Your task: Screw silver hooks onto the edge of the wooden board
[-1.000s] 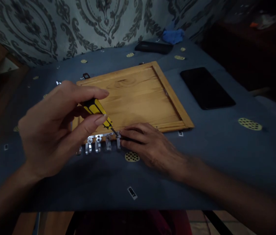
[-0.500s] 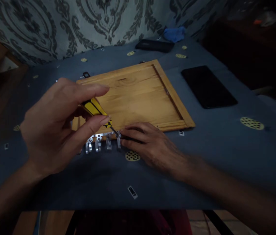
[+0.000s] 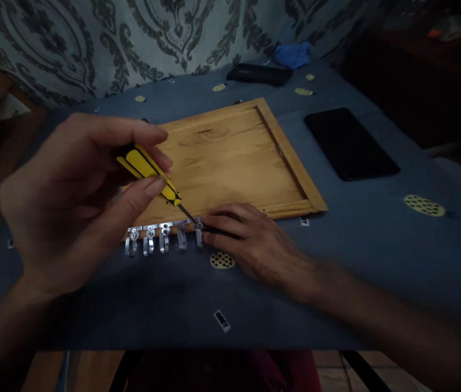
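My left hand (image 3: 71, 201) is curled round the yellow and black handle of a screwdriver (image 3: 146, 169), thumb below and fingers above. The shaft slants down to the right, and its tip meets the top of the rightmost metal hook (image 3: 199, 235). My right hand (image 3: 261, 245) lies at the near edge of a framed wooden board (image 3: 226, 163), its fingertips closed against that hook; exactly how they pinch it is partly hidden. Several more silver hooks (image 3: 149, 240) run leftward in a row along the same edge.
A black phone (image 3: 349, 144) lies right of the board. Behind it are a dark flat case (image 3: 259, 74) and a bunched blue cloth (image 3: 293, 54). The blue-grey tablecloth (image 3: 296, 321) reaches the front edge, and a patterned wall (image 3: 165, 32) stands at the back.
My left hand has shifted left and its fingers sit further back on the screwdriver handle, uncovering the leftmost hook. The tip stays at the rightmost hook. My right hand has hardly moved.
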`<state>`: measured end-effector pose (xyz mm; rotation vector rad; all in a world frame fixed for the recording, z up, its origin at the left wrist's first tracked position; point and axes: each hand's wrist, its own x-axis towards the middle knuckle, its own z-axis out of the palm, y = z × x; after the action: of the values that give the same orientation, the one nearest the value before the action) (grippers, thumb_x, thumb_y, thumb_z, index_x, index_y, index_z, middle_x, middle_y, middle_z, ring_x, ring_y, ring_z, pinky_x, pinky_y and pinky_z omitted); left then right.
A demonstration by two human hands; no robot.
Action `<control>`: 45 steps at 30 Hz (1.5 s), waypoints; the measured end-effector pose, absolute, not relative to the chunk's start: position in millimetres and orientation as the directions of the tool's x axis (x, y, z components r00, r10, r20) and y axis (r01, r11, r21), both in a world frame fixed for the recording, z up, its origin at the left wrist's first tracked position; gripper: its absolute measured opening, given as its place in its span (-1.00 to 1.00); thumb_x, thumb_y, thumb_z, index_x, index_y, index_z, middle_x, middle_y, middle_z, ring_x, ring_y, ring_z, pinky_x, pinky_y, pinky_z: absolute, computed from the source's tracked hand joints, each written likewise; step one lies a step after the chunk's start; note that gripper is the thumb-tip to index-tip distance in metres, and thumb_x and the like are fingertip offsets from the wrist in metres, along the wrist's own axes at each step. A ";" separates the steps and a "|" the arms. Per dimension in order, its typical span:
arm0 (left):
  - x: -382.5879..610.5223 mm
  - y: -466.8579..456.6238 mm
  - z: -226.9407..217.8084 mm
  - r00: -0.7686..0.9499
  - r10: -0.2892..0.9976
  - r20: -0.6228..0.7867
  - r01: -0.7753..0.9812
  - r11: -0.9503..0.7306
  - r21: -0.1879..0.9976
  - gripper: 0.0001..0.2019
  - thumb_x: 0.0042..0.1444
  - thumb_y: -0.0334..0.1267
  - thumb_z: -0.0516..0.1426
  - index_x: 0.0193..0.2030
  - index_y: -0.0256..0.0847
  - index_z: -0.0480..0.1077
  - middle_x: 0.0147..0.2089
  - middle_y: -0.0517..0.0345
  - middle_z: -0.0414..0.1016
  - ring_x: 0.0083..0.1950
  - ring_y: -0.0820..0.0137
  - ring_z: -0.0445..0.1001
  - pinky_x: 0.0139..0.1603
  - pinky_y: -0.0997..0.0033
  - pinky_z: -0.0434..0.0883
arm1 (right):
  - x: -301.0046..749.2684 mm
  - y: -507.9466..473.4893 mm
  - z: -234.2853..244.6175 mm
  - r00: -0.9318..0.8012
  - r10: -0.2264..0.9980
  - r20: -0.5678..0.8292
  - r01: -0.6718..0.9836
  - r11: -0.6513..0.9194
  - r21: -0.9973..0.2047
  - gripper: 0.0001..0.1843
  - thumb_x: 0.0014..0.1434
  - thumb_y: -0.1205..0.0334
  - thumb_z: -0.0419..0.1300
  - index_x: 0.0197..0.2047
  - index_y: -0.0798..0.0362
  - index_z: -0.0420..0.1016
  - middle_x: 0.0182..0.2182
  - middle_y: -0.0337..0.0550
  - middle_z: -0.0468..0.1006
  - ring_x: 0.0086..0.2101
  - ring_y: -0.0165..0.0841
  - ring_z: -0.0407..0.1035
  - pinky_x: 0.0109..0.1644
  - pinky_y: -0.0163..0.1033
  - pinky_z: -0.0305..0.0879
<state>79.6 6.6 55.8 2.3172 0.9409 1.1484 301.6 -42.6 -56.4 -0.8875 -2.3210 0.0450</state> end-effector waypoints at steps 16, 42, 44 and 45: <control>81.9 11.2 55.2 0.470 0.686 0.555 0.435 -0.727 0.531 -0.67 0.14 -0.38 0.31 0.04 -0.06 0.48 -0.13 0.23 0.57 -0.08 0.35 0.60 -0.08 0.21 0.65 | 300.7 -42.4 -54.2 -0.556 0.600 0.575 0.578 0.777 -0.251 -0.68 0.35 0.48 0.06 -0.01 0.10 0.62 -0.02 -0.03 0.69 -0.01 -0.15 0.48 0.02 -0.03 0.49; 71.7 21.2 55.4 0.646 0.423 0.635 0.481 -0.872 0.092 -0.63 0.21 -0.20 0.30 0.15 -0.04 0.45 -0.18 0.27 0.53 -0.37 0.49 0.48 -0.31 0.39 0.48 | 300.2 -42.3 -53.8 -0.563 0.606 0.562 0.580 0.774 -0.254 -0.66 0.38 0.46 0.03 0.01 0.10 0.62 -0.01 -0.03 0.68 0.00 -0.14 0.47 0.03 0.00 0.49; 71.7 19.8 57.0 0.639 0.461 0.615 0.502 -0.857 0.121 -0.67 0.24 -0.24 0.27 0.14 -0.04 0.46 -0.17 0.27 0.54 -0.35 0.48 0.50 -0.31 0.39 0.49 | 300.4 -42.5 -53.3 -0.566 0.611 0.553 0.579 0.773 -0.261 -0.65 0.37 0.47 0.03 0.02 0.10 0.61 0.00 -0.02 0.68 0.02 -0.14 0.46 0.04 0.00 0.49; 71.9 19.1 57.3 0.632 0.478 0.610 0.511 -0.849 0.137 -0.68 0.24 -0.25 0.25 0.13 -0.04 0.47 -0.15 0.26 0.55 -0.32 0.46 0.52 -0.31 0.39 0.51 | 300.5 -42.7 -53.1 -0.567 0.611 0.553 0.576 0.774 -0.264 -0.65 0.36 0.47 0.04 0.02 0.10 0.61 0.01 -0.02 0.67 0.02 -0.14 0.46 0.05 0.00 0.49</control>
<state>71.9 19.1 57.3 2.8815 0.8740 1.0543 300.5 -42.7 -53.1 -0.8802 -2.3221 0.0698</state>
